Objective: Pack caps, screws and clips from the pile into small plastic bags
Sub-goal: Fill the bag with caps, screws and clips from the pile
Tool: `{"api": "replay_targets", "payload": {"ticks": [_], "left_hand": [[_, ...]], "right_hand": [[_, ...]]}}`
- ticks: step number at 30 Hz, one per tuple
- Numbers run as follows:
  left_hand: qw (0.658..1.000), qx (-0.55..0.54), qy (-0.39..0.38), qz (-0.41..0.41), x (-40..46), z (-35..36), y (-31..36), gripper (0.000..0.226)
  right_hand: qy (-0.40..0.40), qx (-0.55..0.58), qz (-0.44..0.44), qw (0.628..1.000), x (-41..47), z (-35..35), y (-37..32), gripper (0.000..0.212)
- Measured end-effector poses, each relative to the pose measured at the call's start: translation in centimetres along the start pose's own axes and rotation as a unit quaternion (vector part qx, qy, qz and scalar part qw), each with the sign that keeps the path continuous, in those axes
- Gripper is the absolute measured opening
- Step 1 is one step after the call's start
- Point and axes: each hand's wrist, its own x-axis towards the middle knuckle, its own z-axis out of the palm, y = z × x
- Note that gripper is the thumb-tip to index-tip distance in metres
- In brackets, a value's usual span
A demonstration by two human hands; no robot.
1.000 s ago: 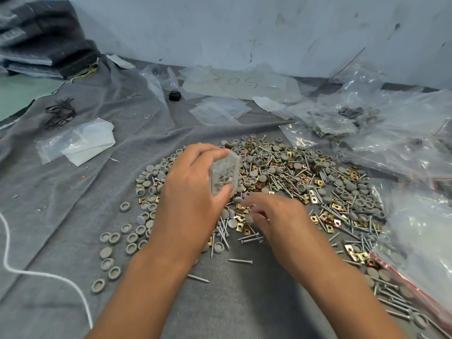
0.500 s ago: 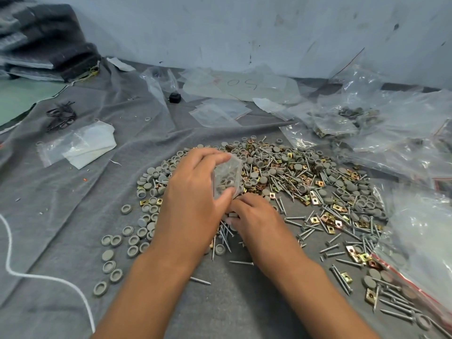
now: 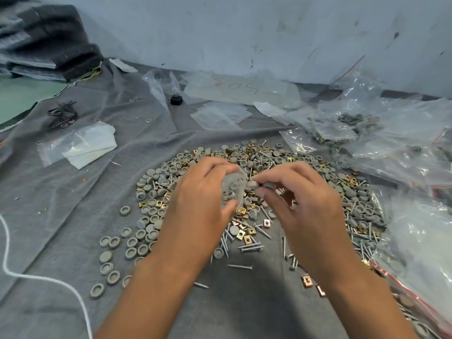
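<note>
Pinching grey caps (image 3: 263,185) at the small bag (image 3: 233,189) gripped in the left hand (image 3: 198,204), the right hand (image 3: 303,204) could spill them if that mouth sags.

Two bare forearms come up from the bottom edge, ending in the left hand (image 3: 198,199) and the right hand (image 3: 303,204). No sleeve shows on either arm (whatever is worn above lies outside the frame). No gloves cover the hands, and no ring, watch or band shows on the fingers or wrists that face the camera. The fingernails that show, such as on the right thumb, are short and unpainted. Both forearms are slim and smooth.
</note>
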Motion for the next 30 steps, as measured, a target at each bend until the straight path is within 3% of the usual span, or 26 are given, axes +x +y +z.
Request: {"api": "replay_targets", "payload": {"ticks": [4,10,14,17,20,23,24,26,30], "left_hand": [[1.000,0.000,-0.020,0.017,-0.2,0.4,0.4,0.057],[0.999,-0.012,-0.024,0.019,-0.2,0.6,0.1,0.058],[0.998,-0.045,-0.030,0.023,-0.2,0.7,0.5,0.044],[0.998,-0.048,-0.028,0.013,-0.2,0.7,0.5,0.048],[0.998,-0.059,-0.018,0.009,-0.2,0.6,0.6,0.047],[0.998,-0.057,-0.016,-0.006,-0.1,0.2,0.3,0.051],[0.998,-0.055,-0.008,-0.018,0.0,-0.1,0.1,0.052],[0.997,-0.058,0.032,-0.048,0.2,-0.5,-0.2,0.053],[0.989,-0.066,0.115,-0.060,0.4,-1.2,0.0,0.051]], "right_hand": [[-0.003,-0.046,-0.023,0.999,-0.2,1.0,-0.6,0.017],[0.075,-0.001,-0.064,0.995,-0.2,0.8,-0.8,0.016],[0.069,-0.034,-0.087,0.993,-0.2,1.6,-0.7,0.011],[0.076,-0.069,-0.071,0.992,-0.2,1.6,-0.4,0.013],[0.026,-0.111,-0.063,0.991,-0.3,1.8,-0.1,0.018],[0.017,-0.046,-0.031,0.998,-0.2,1.4,0.3,0.019],[0.005,-0.027,-0.010,1.000,-0.2,1.0,0.6,0.017],[-0.093,-0.031,0.049,0.994,-0.4,0.6,1.3,0.010],[-0.333,-0.122,0.090,0.931,-1.6,0.6,2.6,0.020]]}}
